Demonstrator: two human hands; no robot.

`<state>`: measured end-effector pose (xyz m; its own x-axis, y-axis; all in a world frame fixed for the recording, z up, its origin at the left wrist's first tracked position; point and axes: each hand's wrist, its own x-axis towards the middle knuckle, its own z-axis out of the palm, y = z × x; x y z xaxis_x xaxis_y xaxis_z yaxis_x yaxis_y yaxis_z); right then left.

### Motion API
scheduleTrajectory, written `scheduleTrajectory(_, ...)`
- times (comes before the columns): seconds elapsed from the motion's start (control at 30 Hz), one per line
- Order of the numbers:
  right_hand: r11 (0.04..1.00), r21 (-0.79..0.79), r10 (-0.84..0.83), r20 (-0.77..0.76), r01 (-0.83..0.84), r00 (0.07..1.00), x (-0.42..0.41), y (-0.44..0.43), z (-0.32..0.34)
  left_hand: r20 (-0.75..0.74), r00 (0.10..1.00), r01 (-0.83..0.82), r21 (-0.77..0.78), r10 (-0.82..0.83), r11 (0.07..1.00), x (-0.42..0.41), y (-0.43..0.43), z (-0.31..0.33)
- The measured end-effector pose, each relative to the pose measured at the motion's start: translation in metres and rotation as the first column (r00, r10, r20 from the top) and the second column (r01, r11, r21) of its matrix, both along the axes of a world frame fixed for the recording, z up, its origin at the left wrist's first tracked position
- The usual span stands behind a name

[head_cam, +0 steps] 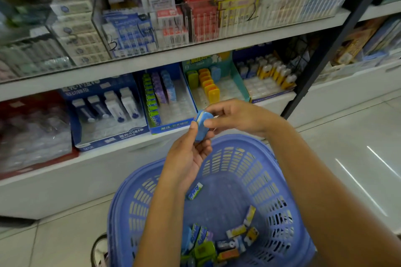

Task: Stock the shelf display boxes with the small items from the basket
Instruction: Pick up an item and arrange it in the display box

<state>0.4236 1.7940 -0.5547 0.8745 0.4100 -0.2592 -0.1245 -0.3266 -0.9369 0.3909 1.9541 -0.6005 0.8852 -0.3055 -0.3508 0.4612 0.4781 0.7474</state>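
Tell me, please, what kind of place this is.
Probably a stationery shop: white shelves carry printed display boxes of small items, clear bins of boxed goods stand above, and a blue basket holds loose stock. Left hand and right hand hold one blue item.

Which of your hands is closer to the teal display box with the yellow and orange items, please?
The right hand. It sits just below the teal display box, pinching the blue item; the left hand holds that item from lower down, above the basket.
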Motion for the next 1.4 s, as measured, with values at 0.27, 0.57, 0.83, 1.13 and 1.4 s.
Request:
scheduleTrajectory(0.27,0.938,0.144,-0.338,0.162,0.316,0.927,0.014,-0.016,-0.016,0.168,0.984,0.015,0.218,-0.053,0.976,0.017,-0.024,0.008)
scheduleTrajectory(0.57,0.769,-0.194,-0.418,0.569,0.609,0.708,0.100,-0.058,-0.021,0.325,0.673,-0.164,0.942,-0.665,0.293,0.041,-0.036,-0.013)
scheduleTrajectory(0.83,0.729,-0.565,-0.009,0.557,0.386,0.831,0.133,-0.060,-0.028,0.351,0.657,-0.218,0.936,-0.667,0.277,0.040,-0.038,-0.028)
scheduleTrajectory(1.13,0.660,-0.698,0.060,0.418,0.278,0.906,0.145,-0.058,-0.016,0.354,0.661,-0.201,0.933,-0.662,0.297,0.039,-0.037,-0.030)
scheduleTrajectory(1.4,0.747,-0.447,-0.341,0.379,0.492,0.860,0.129,-0.047,-0.031,0.389,0.710,-0.155,0.899,-0.587,0.409,0.025,-0.023,-0.026)
